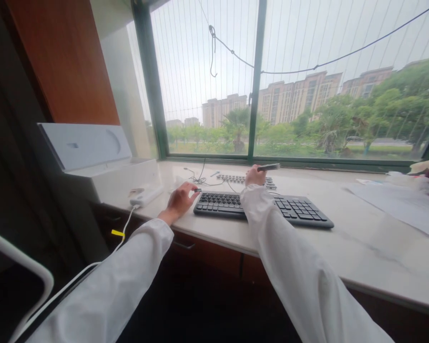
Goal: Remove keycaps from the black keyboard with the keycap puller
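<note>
A black keyboard (pixel 303 212) lies on the pale marble counter, with several keycaps off its left part. At its upper left corner my left hand (pixel 180 200) pinches a small dark keycap (pixel 197 190) between thumb and fingers. My right hand (pixel 255 176) reaches over the middle of the keyboard and is closed around a dark, slim tool with a brush-like end (pixel 269 167). Rows of loose keycaps (pixel 230 178) lie behind the keyboard, partly hidden by my right hand. My right sleeve covers part of the keyboard.
Behind the keyboard lies a thin dark cable (pixel 200 180). An open white box (pixel 123 178) and a white power strip (pixel 146 195) stand at the left. Papers (pixel 400 202) lie at the right. The window (pixel 252 95) is behind the counter.
</note>
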`<action>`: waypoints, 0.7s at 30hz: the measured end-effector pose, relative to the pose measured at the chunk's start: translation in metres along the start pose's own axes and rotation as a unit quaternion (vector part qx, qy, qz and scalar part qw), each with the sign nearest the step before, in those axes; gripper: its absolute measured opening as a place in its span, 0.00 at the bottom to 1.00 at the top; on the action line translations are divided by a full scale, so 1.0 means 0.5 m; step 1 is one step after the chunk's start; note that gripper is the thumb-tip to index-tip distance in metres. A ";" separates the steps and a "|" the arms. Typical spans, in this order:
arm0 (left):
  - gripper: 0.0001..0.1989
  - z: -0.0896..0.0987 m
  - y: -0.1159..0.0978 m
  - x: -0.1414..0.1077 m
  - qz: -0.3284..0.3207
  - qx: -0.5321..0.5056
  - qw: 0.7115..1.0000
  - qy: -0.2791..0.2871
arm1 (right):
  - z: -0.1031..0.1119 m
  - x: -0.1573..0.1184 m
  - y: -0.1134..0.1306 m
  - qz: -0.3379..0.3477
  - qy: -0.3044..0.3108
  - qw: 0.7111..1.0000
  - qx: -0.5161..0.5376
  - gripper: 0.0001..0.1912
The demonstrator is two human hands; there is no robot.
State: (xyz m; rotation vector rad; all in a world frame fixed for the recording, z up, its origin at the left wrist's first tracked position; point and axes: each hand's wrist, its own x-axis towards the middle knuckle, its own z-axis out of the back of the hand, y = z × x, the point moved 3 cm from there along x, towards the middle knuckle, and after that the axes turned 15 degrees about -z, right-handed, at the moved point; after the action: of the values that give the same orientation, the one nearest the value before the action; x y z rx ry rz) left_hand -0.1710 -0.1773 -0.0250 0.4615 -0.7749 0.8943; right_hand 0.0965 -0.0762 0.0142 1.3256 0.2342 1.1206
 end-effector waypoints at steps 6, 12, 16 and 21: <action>0.08 -0.042 0.059 0.090 0.042 0.044 0.997 0.049 | -0.004 -0.038 -0.008 -0.186 -0.097 0.971 0.111 0.20; 0.09 -0.160 0.100 0.210 0.047 0.023 0.984 0.172 | -0.015 -0.064 0.019 -0.107 -0.059 0.983 0.139 0.18; 0.08 -0.233 0.115 0.260 0.030 0.003 0.980 0.195 | -0.014 -0.075 0.031 -0.086 -0.057 0.988 0.119 0.16; 0.08 -0.295 0.130 0.289 0.014 -0.008 0.976 0.219 | -0.007 -0.079 0.035 -0.086 -0.068 0.987 0.119 0.15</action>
State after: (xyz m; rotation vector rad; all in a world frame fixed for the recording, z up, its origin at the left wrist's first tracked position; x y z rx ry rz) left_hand -0.1091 0.0295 -0.0070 0.2252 -0.3841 0.9714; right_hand 0.0654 -0.1063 0.0104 1.5568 0.3836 0.8711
